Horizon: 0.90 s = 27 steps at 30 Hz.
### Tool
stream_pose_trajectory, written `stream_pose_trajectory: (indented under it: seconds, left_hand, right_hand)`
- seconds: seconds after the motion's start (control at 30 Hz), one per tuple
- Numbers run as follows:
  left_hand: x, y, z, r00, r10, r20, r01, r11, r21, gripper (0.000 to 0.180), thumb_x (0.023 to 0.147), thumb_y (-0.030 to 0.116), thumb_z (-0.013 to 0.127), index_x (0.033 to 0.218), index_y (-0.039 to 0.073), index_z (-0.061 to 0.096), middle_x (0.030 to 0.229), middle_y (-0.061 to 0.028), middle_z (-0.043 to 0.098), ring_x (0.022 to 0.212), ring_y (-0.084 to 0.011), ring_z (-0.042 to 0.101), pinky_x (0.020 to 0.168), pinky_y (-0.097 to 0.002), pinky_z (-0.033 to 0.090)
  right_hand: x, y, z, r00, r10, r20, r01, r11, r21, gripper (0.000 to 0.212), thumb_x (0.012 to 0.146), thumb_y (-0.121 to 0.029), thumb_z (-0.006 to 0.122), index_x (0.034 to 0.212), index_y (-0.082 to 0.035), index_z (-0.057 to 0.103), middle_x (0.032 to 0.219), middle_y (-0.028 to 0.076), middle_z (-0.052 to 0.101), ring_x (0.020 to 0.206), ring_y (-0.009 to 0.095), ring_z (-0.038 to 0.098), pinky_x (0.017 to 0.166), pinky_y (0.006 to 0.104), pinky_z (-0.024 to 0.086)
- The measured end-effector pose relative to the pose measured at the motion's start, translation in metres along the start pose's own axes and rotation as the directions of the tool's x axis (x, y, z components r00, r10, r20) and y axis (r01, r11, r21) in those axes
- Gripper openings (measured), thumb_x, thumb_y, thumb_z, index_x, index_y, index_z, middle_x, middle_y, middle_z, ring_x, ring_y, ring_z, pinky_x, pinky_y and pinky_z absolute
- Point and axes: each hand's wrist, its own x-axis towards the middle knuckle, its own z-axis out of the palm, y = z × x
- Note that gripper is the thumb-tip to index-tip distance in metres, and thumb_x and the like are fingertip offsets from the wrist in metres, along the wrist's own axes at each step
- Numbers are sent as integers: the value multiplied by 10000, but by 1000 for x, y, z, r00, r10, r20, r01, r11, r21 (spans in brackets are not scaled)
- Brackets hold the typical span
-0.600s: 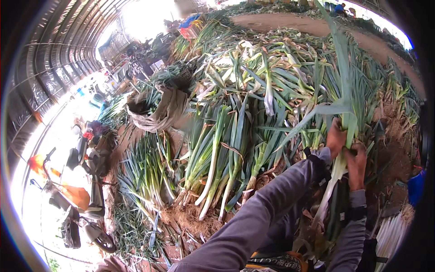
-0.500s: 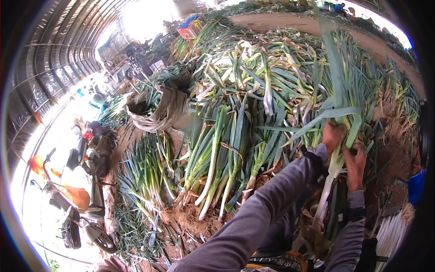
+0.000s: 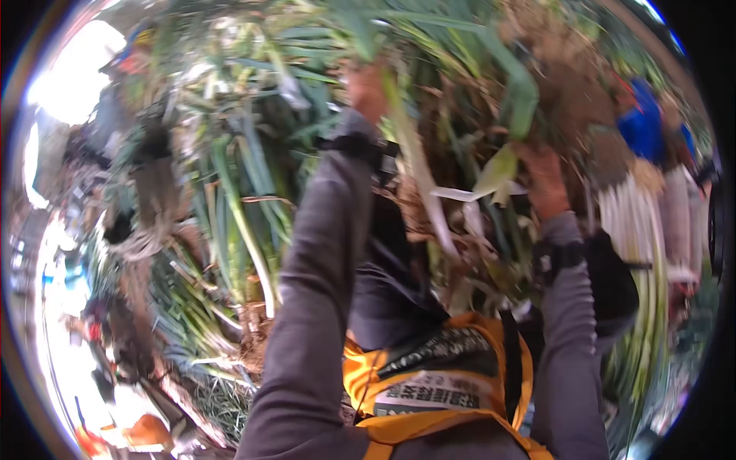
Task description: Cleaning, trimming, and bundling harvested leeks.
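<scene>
My left hand [image 3: 366,93] is closed round the upper part of a leek [image 3: 418,161], whose pale stalk slants down to the right in front of my legs. Off to its right, my right hand [image 3: 543,180] grips a leaf [image 3: 497,170] that is apart from the stalk. The leaf is pale yellow-green at its base, and its long green blade bends up and to the left. A white strip hangs beside the base. Motion blur softens the fingers of both hands.
Untrimmed leeks [image 3: 238,207] with roots lie in heaps on the left and ahead. A bundle of clean white-stalked leeks [image 3: 632,230] lies on the right, below a blue object [image 3: 642,123]. A woven sack [image 3: 157,188] stands at the left. I wear a yellow apron [image 3: 429,376].
My hands have moved apart; my right hand has pulled a leaf off the leek to the right. The leek stays in my left hand. The view has tilted down and turned right.
</scene>
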Motion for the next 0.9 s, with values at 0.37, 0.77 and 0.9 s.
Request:
stream_pose_trajectory:
  seconds: [0.37, 0.77, 0.9]
  left_hand:
    - [-16, 91, 57, 990, 76, -120, -77, 997, -4, 241, 867, 30, 707, 1077, 100, 612, 887, -55, 627, 729, -198, 601, 609, -334, 526]
    - [-23, 74, 92, 985, 63, -160, -51, 996, 78, 428, 998, 339, 511, 1350, 101, 458, 926, -92, 633, 821, -259, 613, 730, -469, 516]
    - [-33, 104, 131, 987, -159, -24, 148, 957, -248, 303, 981, 213, 600, 1210, 82, 451, 916, -84, 604, 790, -213, 620, 718, -369, 560]
  right_hand:
    - [-146, 28, 72, 889, 428, 163, -370, 881, -296, 407, 877, -319, 680, 1099, 13, 604, 1048, 224, 604, 959, 411, 600, 788, 472, 487]
    - [60, -132, 67, 956, 272, -110, -255, 956, 145, 323, 909, -230, 661, 1162, -30, 640, 1111, 186, 670, 1005, 361, 646, 847, 393, 528]
    - [59, -104, 30, 945, 302, 123, -319, 778, 542, 313, 946, -147, 662, 1199, 31, 620, 1051, 46, 647, 907, 112, 584, 810, 265, 482]
